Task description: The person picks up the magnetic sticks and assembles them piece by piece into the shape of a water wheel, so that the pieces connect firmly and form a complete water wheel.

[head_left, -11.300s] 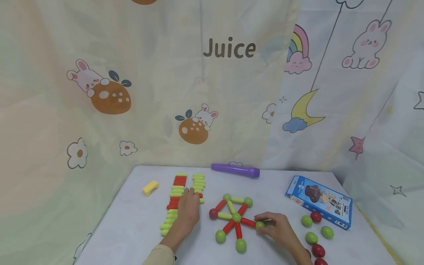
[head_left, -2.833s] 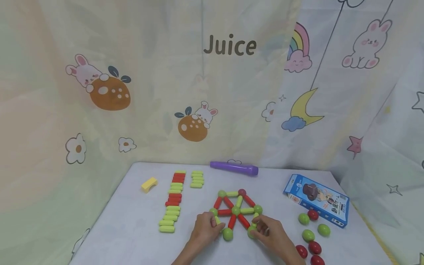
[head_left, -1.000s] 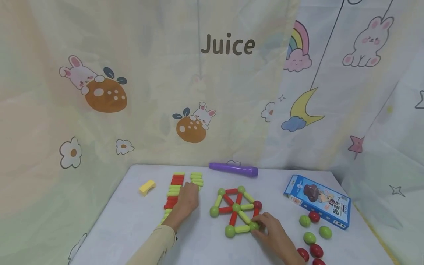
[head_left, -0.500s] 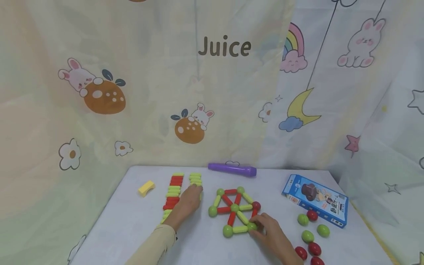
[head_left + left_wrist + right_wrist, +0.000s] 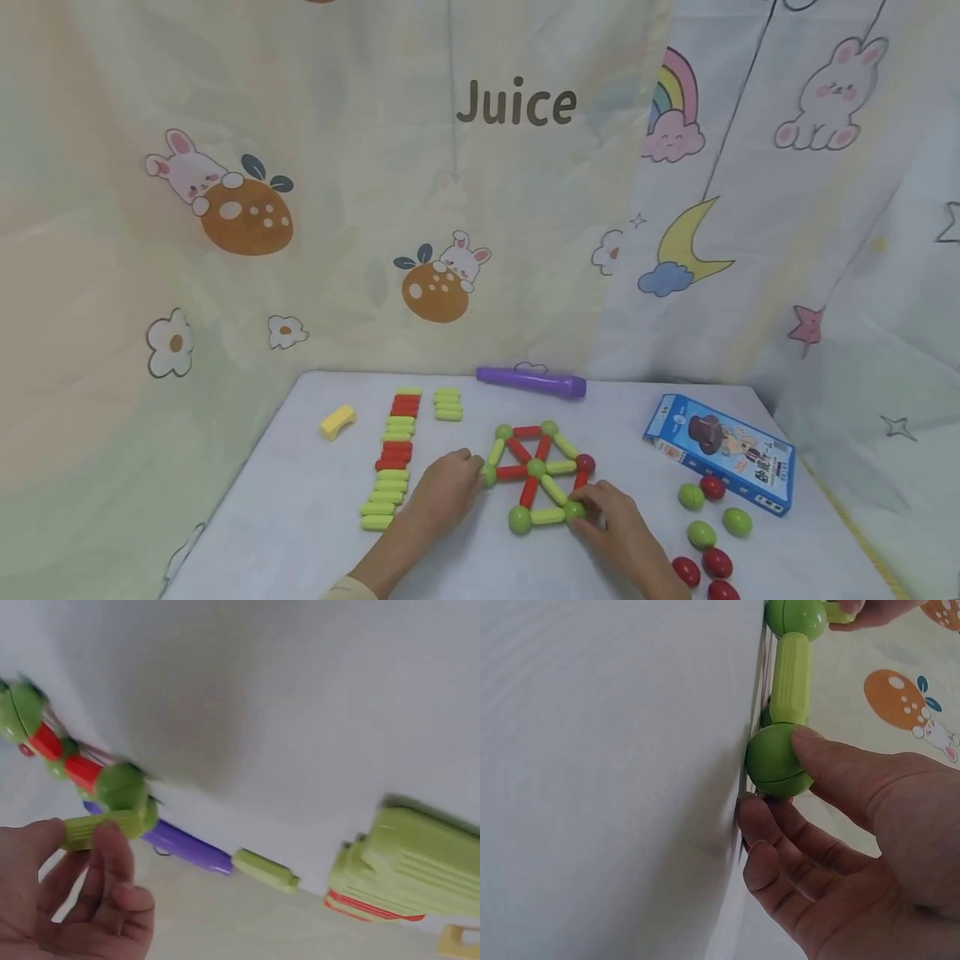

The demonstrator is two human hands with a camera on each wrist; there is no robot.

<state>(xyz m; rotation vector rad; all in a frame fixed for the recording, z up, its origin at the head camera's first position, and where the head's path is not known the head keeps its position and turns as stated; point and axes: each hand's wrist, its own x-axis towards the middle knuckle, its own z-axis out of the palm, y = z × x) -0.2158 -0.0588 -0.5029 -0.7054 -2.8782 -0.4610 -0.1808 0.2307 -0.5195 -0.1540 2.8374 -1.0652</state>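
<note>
A flat wheel of red and yellow-green magnetic rods (image 5: pixel 548 517) and balls lies on the table, a green ball (image 5: pixel 536 468) at its hub. Its rim has several green balls and one dark red ball (image 5: pixel 585 463). At the left rim, my left hand (image 5: pixel 446 492) pinches a yellow-green rod (image 5: pixel 79 834) between thumb and fingers, its far end right at a green ball (image 5: pixel 122 786). My right hand (image 5: pixel 618 525) holds the lower-right green ball (image 5: pixel 776 761), thumb on top and fingers below; a yellow-green rod (image 5: pixel 791 679) runs from that ball to the neighbouring one.
Left of the wheel lie a long column of rods (image 5: pixel 392 476) and a short one (image 5: pixel 448 404). A yellow arch block (image 5: pixel 338 422), purple tapered stick (image 5: pixel 531 382) and blue box (image 5: pixel 727 450) lie farther out. Loose green and red balls (image 5: pixel 717 563) sit at the right.
Since a second ago my left hand has come from the short column to the wheel's left rim with a rod. Over the longer span the wheel has turned and gained rods. My right hand stays put.
</note>
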